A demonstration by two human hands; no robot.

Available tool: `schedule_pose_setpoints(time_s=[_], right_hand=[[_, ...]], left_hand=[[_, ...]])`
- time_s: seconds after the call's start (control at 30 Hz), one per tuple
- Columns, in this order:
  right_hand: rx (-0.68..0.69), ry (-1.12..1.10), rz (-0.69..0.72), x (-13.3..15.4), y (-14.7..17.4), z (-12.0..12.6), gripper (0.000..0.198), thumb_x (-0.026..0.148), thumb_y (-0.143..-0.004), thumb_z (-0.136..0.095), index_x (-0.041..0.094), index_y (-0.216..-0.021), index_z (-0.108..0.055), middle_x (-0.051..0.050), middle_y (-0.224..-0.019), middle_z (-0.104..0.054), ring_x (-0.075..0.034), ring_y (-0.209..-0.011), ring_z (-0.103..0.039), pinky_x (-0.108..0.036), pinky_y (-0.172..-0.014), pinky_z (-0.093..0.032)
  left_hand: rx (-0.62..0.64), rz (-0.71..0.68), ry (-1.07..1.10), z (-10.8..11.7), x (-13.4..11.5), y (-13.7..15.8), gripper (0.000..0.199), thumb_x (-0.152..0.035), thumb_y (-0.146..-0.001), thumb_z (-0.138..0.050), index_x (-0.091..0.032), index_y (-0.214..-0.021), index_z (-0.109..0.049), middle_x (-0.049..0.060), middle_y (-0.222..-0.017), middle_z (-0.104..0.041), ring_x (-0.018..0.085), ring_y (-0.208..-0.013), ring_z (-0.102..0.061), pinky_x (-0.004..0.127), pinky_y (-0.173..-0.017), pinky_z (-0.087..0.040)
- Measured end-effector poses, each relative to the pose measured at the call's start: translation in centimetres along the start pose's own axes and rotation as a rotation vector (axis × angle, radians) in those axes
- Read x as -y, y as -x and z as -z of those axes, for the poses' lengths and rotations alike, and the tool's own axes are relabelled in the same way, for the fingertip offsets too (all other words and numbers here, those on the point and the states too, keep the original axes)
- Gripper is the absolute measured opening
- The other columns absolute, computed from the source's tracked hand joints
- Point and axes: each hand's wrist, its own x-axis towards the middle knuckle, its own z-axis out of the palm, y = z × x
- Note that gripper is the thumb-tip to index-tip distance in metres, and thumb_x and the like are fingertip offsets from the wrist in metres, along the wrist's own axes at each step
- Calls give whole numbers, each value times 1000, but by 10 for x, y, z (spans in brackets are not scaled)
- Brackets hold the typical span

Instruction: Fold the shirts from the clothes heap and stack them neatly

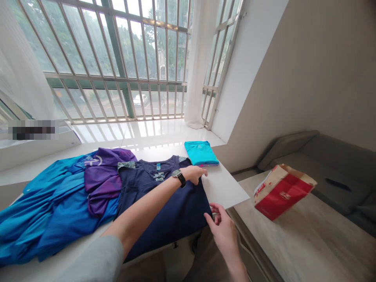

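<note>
A navy blue shirt [173,211] lies spread on the white table, its patterned shoulders toward the window and its lower end at the near edge. Crossing over the shirt, my left arm wears a black-strapped watch [178,178]. My left hand [193,174] is closed at the shirt's upper right side; its index finger points right and the other fingertips are partly hidden. At the lower right corner, my right hand [223,226] has its thumb and fingers around the shirt's edge. Just beyond my left hand sits a folded turquoise garment [201,152].
Blue clothing [67,207] and a purple garment [107,180] lie heaped on the left. The white table [232,188] ends in a corner at right. Lower down, a red and tan paper bag [284,194] stands on a marbled surface [308,246]. A barred window [132,82] is behind.
</note>
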Motion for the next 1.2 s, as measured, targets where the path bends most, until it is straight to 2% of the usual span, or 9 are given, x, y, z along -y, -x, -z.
schedule_pose_setpoints(time_s=[0.13,0.23,0.33,0.53,0.67,0.83,0.93,1.03,1.2], right_hand=[[-40,35,49,10,0,-3,29,38,-79,-60,24,-103,-68,-3,-77,-69,-14,-50,-52,-27,-55,-48],[-50,67,81,10,4,-6,26,38,-81,-58,25,-100,-68,-2,-76,-68,-16,-52,-54,-28,-56,-47],[-32,103,113,8,7,-7,25,37,-83,-56,23,-98,-69,-4,-76,-67,-18,-56,-56,-29,-58,-48],[20,131,207,7,12,-7,24,33,-88,-50,24,-94,-72,-6,-82,-66,-20,-63,-60,-31,-64,-50],[35,149,242,3,15,-9,27,32,-91,-49,25,-98,-74,-7,-85,-67,-20,-66,-63,-30,-64,-51],[52,200,301,-8,21,-9,28,37,-96,-48,27,-106,-72,-7,-94,-68,-21,-75,-67,-29,-67,-54],[53,215,420,-17,22,-4,28,38,-95,-53,27,-114,-70,-8,-97,-65,-23,-88,-67,-33,-76,-56],[86,244,614,-28,18,2,35,36,-93,-60,26,-125,-65,-8,-96,-64,-23,-89,-65,-35,-79,-58],[157,272,840,-42,9,5,53,25,-91,-61,24,-143,-51,-8,-95,-63,-22,-86,-64,-34,-76,-58]], left_hand=[[24,-61,-49,5,-3,-1,39,-9,-66,-69,-24,-101,-72,1,-85,-72,20,-80,-67,26,-68,-50],[-42,-101,-56,9,0,7,22,-9,-70,-67,-23,-84,-74,2,-88,-72,20,-83,-65,26,-72,-48],[-141,-163,-59,11,7,23,18,-7,-72,-65,-21,-80,-71,3,-97,-72,20,-92,-63,26,-78,-46],[-355,-264,-217,0,17,46,13,-9,-84,-58,-20,-80,-65,4,-87,-70,19,-92,-58,31,-82,-39],[-316,-257,-303,-9,20,51,14,-8,-86,-58,-19,-79,-64,5,-84,-68,19,-86,-57,33,-79,-37],[-207,-136,-323,-9,12,71,12,-9,-86,-61,-20,-87,-66,5,-92,-69,20,-88,-59,32,-73,-39],[-247,-40,-324,-9,2,111,10,-14,-88,-60,-20,-94,-65,5,-97,-68,21,-92,-60,33,-78,-43],[-334,101,-220,-22,-13,177,11,-21,-91,-61,-21,-101,-63,6,-108,-67,22,-99,-60,35,-85,-46],[-609,449,-118,-90,-53,293,29,-27,-94,-57,-25,-123,-59,7,-135,-59,25,-123,-55,38,-101,-47]])
